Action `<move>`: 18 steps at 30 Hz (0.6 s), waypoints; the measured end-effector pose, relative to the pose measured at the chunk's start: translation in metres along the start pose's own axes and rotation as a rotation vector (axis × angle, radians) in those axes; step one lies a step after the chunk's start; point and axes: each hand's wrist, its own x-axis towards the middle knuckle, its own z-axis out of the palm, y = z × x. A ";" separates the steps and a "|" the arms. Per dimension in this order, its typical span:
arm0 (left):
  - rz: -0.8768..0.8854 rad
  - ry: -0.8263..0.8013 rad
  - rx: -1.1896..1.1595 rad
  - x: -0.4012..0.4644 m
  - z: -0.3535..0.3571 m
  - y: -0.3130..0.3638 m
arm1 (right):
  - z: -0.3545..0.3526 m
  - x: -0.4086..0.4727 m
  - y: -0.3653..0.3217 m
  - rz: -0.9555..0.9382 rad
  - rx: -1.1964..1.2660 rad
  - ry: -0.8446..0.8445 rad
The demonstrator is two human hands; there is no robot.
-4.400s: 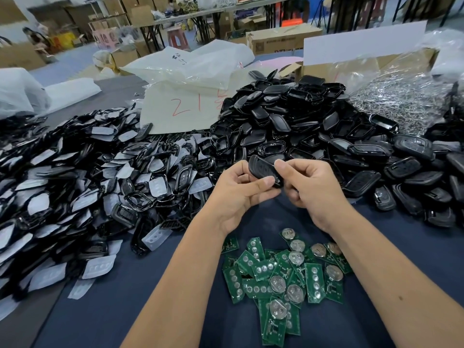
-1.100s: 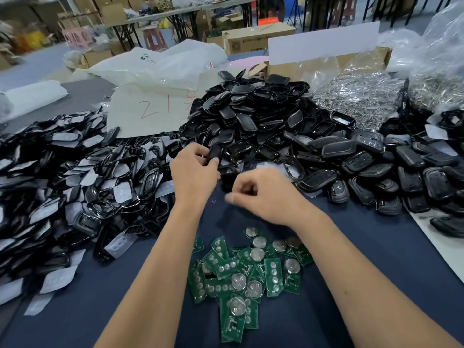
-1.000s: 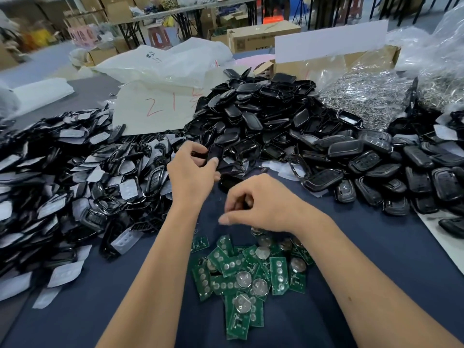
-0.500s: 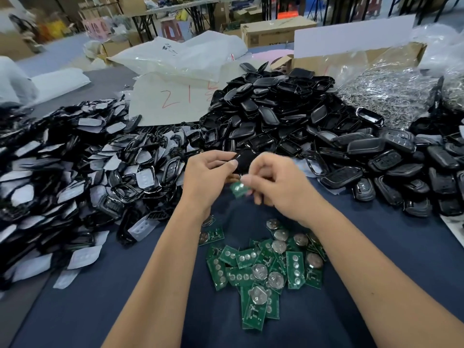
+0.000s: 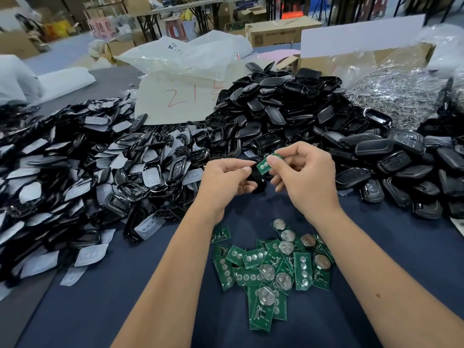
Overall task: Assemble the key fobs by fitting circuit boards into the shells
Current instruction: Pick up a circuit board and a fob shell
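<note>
My left hand grips a black key fob shell just above the blue cloth. My right hand pinches a small green circuit board and holds it against the top of that shell. Most of the shell is hidden by my fingers. A loose heap of green circuit boards with round coin cells lies on the cloth below my hands.
A big mound of black shells rises behind my hands. Shell frames with white pads spread across the left. Finished-looking black fobs lie at the right. Plastic bags, a bag of metal parts and cardboard boxes stand further back.
My right hand picked a green board from the heap and raised it to the shell in my left hand. Both hands came together above the cloth.
</note>
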 end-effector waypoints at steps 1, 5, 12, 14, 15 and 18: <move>0.002 -0.008 -0.004 0.000 0.001 0.000 | 0.001 -0.001 0.000 -0.003 0.001 -0.014; 0.008 -0.027 -0.009 -0.002 0.001 0.001 | 0.005 -0.003 0.003 0.000 -0.009 -0.049; -0.004 -0.046 -0.025 -0.001 0.000 -0.001 | 0.006 -0.003 0.006 0.001 -0.049 -0.052; -0.010 -0.041 -0.038 0.000 -0.001 -0.002 | 0.006 -0.002 0.006 0.008 -0.083 -0.052; -0.007 -0.042 -0.039 0.000 -0.002 -0.003 | 0.006 -0.002 0.006 0.015 -0.094 -0.057; 0.017 -0.053 -0.027 -0.001 -0.002 -0.004 | 0.004 0.000 0.006 0.028 -0.115 -0.084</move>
